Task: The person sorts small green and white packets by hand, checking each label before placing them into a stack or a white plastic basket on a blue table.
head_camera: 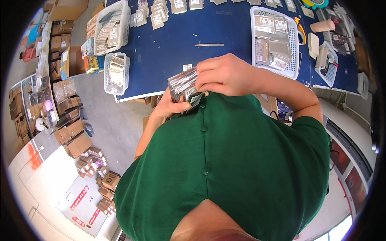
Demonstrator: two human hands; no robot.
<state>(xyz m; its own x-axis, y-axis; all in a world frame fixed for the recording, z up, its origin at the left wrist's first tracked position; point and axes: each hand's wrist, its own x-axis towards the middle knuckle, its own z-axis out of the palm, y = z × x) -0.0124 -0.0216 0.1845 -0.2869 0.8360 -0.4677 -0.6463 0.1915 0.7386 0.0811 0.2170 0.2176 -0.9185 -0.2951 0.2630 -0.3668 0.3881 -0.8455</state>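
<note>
Close against my chest, a thick stack of thin plastic-sleeved packets (181, 85) with printed labels is held in my left hand (170, 104), its thumb across the near side. The fingers of my right hand (224, 75) are bent over the stack's right end; what they pinch there is partly hidden. Just beyond the stack, a small white label (187, 67) lies on the blue table (169, 57). Farther out on the table is a thin, flat strip (209, 45). Rows of labelled packets (157, 20) lie along the far edge.
A white basket (297, 45) of packets stands at right, with a yellow-handled tool (301, 33) beside it. At left are a large white basket (126, 27) and a smaller one (128, 75), both filled. Cardboard boxes (79, 144) are on the floor; a person (27, 53) is far left.
</note>
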